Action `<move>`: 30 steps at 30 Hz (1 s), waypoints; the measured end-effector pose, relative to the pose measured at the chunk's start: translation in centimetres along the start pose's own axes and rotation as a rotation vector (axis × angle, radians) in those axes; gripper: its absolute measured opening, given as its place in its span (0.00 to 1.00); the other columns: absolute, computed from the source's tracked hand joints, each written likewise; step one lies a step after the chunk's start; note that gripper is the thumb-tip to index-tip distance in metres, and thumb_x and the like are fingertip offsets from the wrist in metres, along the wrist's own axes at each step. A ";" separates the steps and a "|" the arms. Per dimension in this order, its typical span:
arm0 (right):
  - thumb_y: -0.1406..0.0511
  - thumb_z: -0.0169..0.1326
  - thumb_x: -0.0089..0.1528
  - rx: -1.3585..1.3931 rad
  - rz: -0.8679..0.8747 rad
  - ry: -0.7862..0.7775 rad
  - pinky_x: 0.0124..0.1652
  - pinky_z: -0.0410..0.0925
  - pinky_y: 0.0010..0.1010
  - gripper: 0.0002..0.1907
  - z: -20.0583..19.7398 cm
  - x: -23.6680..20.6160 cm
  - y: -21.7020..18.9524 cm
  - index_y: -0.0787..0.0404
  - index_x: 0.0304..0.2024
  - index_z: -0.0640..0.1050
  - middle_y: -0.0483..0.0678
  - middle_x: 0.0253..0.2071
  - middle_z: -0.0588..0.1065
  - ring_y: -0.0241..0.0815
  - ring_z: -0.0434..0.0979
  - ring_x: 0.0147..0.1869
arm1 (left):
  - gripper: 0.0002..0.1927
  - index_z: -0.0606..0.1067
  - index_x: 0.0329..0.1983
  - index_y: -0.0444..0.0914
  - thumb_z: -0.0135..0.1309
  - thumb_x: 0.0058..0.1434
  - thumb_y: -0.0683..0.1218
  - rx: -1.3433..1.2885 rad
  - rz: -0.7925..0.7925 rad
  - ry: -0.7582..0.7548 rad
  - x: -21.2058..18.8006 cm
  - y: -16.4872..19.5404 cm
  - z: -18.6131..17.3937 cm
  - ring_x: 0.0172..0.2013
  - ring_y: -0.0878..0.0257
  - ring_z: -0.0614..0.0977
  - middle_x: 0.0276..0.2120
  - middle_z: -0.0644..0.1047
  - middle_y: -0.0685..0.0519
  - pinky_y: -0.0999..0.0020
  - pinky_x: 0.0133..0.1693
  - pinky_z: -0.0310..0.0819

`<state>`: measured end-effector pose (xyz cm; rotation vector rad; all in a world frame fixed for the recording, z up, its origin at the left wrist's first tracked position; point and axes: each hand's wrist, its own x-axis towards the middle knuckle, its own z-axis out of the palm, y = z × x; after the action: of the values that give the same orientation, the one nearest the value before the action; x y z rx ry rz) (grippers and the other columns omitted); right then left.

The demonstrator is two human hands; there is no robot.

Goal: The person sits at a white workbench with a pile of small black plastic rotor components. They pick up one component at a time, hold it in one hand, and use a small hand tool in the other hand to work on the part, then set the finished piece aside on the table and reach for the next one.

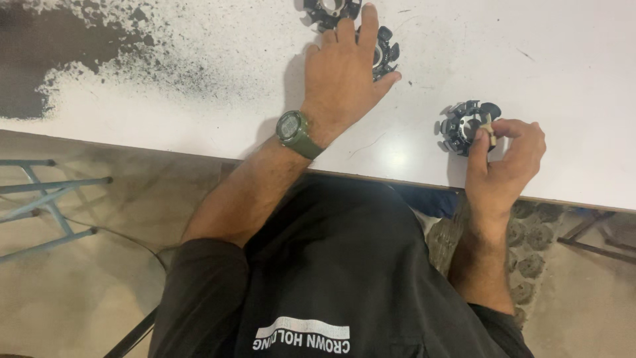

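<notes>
My left hand (344, 73) lies palm down over a black ring-shaped toothed part (385, 54) on the white table (218, 99), fingers spread across it. A green wristwatch (295, 131) sits on that wrist. My right hand (507, 162) pinches a small tan piece (489, 129) between thumb and fingers, right at the edge of a second black toothed ring (464, 126) that rests on the table. A third black toothed ring (329, 10) is at the top edge, just beyond my left fingertips.
A patch of dark powder (53, 53) spreads over the table's left end. The table's front edge (165, 151) runs across the middle. A light blue metal frame (46, 199) stands on the floor at left. My black shirt fills the bottom.
</notes>
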<state>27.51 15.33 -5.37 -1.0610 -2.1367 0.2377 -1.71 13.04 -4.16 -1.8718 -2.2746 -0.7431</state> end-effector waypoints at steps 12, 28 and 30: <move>0.77 0.59 0.70 0.002 0.045 0.003 0.73 0.58 0.53 0.11 0.0 -0.7 0.5 0.65 0.52 0.72 0.50 0.49 0.74 0.54 0.72 0.58 | 0.60 0.45 0.79 0.40 0.72 0.55 0.55 -0.365 0.178 -0.288 -7.4 1.7 -4.4 0.66 0.46 0.69 0.66 0.67 0.41 0.47 0.65 0.62; 0.73 0.57 0.69 0.453 -0.097 0.237 0.76 0.56 0.48 0.11 2.6 -2.0 -3.2 0.61 0.52 0.70 0.50 0.48 0.73 0.43 0.77 0.54 | 0.15 0.73 0.48 0.39 0.61 0.59 0.41 -0.426 0.373 -0.146 -7.5 3.3 -7.7 0.69 0.48 0.68 0.64 0.68 0.46 0.49 0.64 0.67; 0.74 0.56 0.66 0.439 -0.087 0.107 0.75 0.53 0.49 0.12 2.9 -2.5 -5.4 0.62 0.51 0.70 0.51 0.46 0.73 0.46 0.78 0.54 | 0.14 0.74 0.46 0.37 0.61 0.57 0.41 -0.390 0.315 -0.130 -7.3 3.2 -6.8 0.66 0.48 0.70 0.60 0.70 0.45 0.49 0.62 0.67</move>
<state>23.18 10.35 -6.33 -0.7073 -1.9105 0.5653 1.55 3.96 0.03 -2.4393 -1.9296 -1.1009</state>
